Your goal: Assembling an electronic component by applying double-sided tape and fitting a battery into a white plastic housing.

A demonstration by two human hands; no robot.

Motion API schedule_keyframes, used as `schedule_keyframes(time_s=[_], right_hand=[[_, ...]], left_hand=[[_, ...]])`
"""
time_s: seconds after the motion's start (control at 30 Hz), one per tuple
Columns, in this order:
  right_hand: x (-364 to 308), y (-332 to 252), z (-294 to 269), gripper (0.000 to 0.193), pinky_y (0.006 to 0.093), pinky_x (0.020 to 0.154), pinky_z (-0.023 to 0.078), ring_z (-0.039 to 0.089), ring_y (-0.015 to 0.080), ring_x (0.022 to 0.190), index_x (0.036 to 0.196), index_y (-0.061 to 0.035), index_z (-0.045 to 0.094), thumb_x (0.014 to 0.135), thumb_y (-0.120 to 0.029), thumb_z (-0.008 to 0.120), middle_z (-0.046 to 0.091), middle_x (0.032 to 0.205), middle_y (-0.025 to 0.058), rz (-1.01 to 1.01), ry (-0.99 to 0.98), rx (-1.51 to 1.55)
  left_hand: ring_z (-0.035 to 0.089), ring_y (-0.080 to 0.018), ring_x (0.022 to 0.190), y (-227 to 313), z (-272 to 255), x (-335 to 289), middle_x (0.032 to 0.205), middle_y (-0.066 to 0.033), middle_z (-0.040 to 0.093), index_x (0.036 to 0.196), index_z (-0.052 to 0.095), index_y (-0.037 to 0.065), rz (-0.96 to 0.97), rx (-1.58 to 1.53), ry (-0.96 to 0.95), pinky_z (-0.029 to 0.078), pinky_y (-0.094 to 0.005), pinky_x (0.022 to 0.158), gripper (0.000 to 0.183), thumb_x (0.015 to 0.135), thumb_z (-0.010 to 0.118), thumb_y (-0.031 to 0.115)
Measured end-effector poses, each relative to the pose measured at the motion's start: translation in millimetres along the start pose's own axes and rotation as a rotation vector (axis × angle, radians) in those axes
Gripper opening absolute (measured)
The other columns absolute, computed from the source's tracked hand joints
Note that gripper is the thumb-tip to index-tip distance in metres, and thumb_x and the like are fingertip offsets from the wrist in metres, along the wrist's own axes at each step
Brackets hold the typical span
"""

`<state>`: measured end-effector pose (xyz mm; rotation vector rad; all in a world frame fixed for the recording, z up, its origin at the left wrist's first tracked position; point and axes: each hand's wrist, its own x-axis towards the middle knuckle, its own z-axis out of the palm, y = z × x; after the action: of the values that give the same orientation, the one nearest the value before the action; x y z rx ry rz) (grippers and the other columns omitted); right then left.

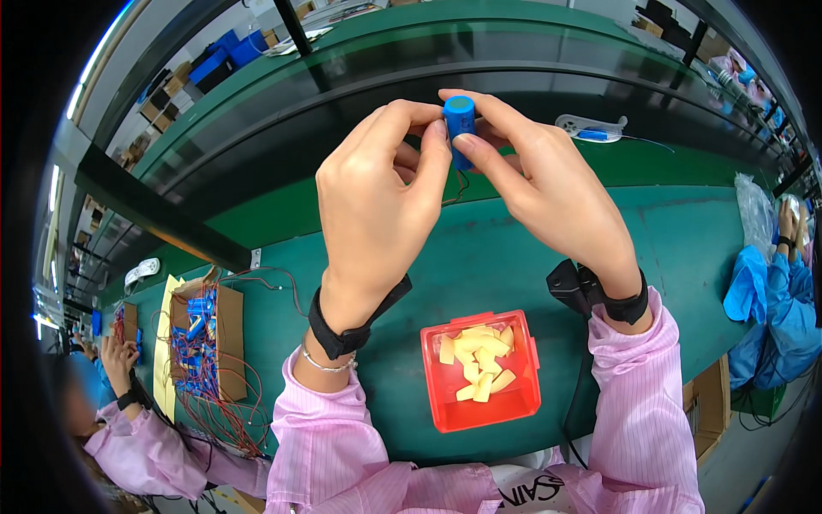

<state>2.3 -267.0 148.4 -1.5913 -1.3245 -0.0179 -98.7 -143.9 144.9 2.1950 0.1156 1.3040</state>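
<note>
From where I stand, the blue cylinder is up in the air, upright or nearly so, over the far edge of the green bench, about midway along it. Both hands have it. The left hand pinches it from its side, thumb and forefinger together on the wrap; the right hand is clamped on it too, its thumb across the front and its forefinger by the top rim.

I'd judge it a stiff, solid little thing, with some heft for its size yet easy on the fingertips. The wrap looks smooth and a touch glossy, so it might twist or slide under a loose pinch. The tender part, I'd say, is the thin wires hanging below: better to grip the barrel around its middle and never tug by those leads.

Near the bench's front edge, below the hands, sits a red tray holding pale yellow pieces. Toward the left end stands a cardboard box, full of blue cylinders with red and dark wires, some spilling toward the front edge.
</note>
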Motion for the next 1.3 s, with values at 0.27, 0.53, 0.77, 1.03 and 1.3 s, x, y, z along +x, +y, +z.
schedule_keyframes(time_s=[0.27,0.53,0.77,1.03,1.3], right_hand=[[0,2,-3,0.020,0.0381,0.052,0.041,0.056,0.0321,0.054,0.110,0.0032,0.052,0.098,-0.013,0.053,0.057,0.067,0.0193,0.016,-0.024,-0.004],[-2,3,-3,0.029,0.0379,0.053,0.043,0.057,0.0319,0.057,0.120,0.0031,0.054,0.097,-0.013,0.054,0.060,0.071,0.0206,-0.003,-0.004,0.026],[-2,0,-5,0.028,0.0386,0.054,0.043,0.057,0.0331,0.057,0.120,0.0031,0.054,0.096,-0.013,0.054,0.060,0.071,0.0207,0.041,-0.038,0.021],[-2,2,-5,0.026,0.0391,0.053,0.041,0.055,0.0325,0.055,0.118,0.0030,0.054,0.097,-0.013,0.053,0.058,0.069,0.0201,0.037,-0.065,0.006],[-1,-8,-13,0.037,0.0301,0.068,0.049,0.059,0.0140,0.078,0.134,-0.0006,0.052,0.098,-0.012,0.055,0.068,0.095,0.0130,0.158,-0.121,-0.008]], left_hand=[[0.065,-0.0124,0.056,-1,-6,4,0.077,-0.0092,0.068,0.091,0.068,-0.002,-0.046,-0.053,-0.067,0.049,-0.0237,0.050,0.008,0.086,0.067,0.004],[0.066,-0.0090,0.065,4,-12,5,0.082,-0.0075,0.071,0.098,0.068,-0.005,-0.126,-0.090,-0.146,0.050,-0.0201,0.059,0.014,0.091,0.064,0.006],[0.065,-0.0083,0.065,2,-11,4,0.080,-0.0070,0.071,0.097,0.068,-0.006,-0.116,-0.066,-0.142,0.050,-0.0201,0.059,0.013,0.090,0.064,0.005],[0.065,-0.0083,0.067,2,-13,5,0.084,-0.0067,0.071,0.097,0.069,-0.005,-0.140,-0.099,-0.133,0.050,-0.0192,0.060,0.013,0.089,0.065,0.005],[0.067,-0.0101,0.071,3,-13,5,0.089,-0.0082,0.072,0.103,0.069,-0.003,-0.243,-0.217,-0.176,0.049,-0.0200,0.060,0.018,0.092,0.065,0.010]])
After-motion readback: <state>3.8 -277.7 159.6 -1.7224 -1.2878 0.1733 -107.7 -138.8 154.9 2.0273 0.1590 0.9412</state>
